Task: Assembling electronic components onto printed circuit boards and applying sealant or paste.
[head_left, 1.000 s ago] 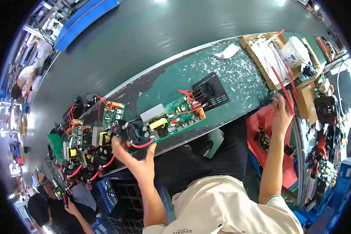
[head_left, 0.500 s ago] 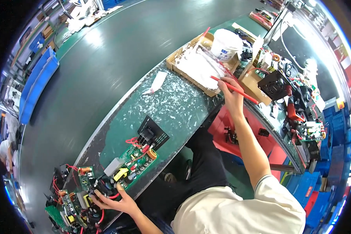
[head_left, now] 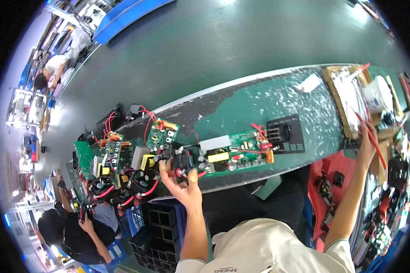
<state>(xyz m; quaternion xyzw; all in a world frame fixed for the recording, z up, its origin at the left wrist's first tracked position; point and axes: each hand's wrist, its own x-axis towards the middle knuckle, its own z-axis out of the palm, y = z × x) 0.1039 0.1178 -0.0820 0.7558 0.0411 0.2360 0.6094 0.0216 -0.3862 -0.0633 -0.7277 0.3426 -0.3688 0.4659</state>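
Note:
My left hand (head_left: 187,191) is curled with thumb and fingers around a black round part (head_left: 183,160) with a red cable. That part lies at the left end of a green circuit board (head_left: 241,142) carrying a grey metal block, a yellow transformer and red wires. A black vented panel (head_left: 284,134) adjoins the board's right end. Out to the right, my right hand (head_left: 366,136) grips a thin red stick (head_left: 377,149), held slanting. Its upper tip is near a cardboard tray (head_left: 346,104) of white paste.
More circuit boards (head_left: 118,154) with black parts and red cables crowd the bench's left. A white bucket (head_left: 378,94) stands at the tray. A white packet (head_left: 310,83) lies on the paste-smeared bench. Below are a red bin (head_left: 325,182) and stacked black boxes (head_left: 159,236). A co-worker (head_left: 73,227) sits left.
The view has swung to the left, bringing the co-worker and more boards into sight. My left hand stays by the board's left end, and the red stick remains in my right hand.

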